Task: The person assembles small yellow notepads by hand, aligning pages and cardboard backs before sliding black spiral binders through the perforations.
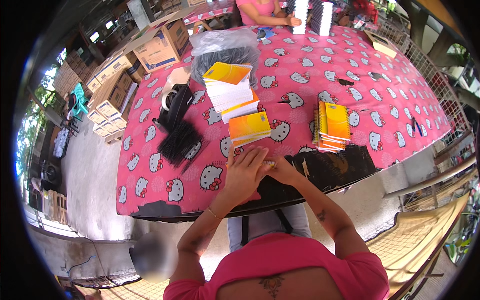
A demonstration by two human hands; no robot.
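At the table's near edge my left hand [245, 172] lies palm down with its fingers stretched over a small yellow-edged notepad [271, 164]. My right hand [284, 171] closes on the notepad's right end, its fingertips partly tucked behind my left hand. Most of the notepad is hidden under the hands, and a thin dark coil [219, 163] shows just to their left. Right beyond my fingers sits a stack of yellow-orange notepads [249, 127]. Behind it a leaning row of white-paged pads [230, 95] stretches away. Loose black binding coils [180, 145] lie to the left.
Spiral-bound yellow notepads [334, 122] are stacked at right. A black tape dispenser [176, 104] stands left, near a plastic bag of dark material [225, 52]. Cardboard boxes [160, 46] line the left. Across the pink patterned table, another person's hand [294, 20] touches tall notebook stacks.
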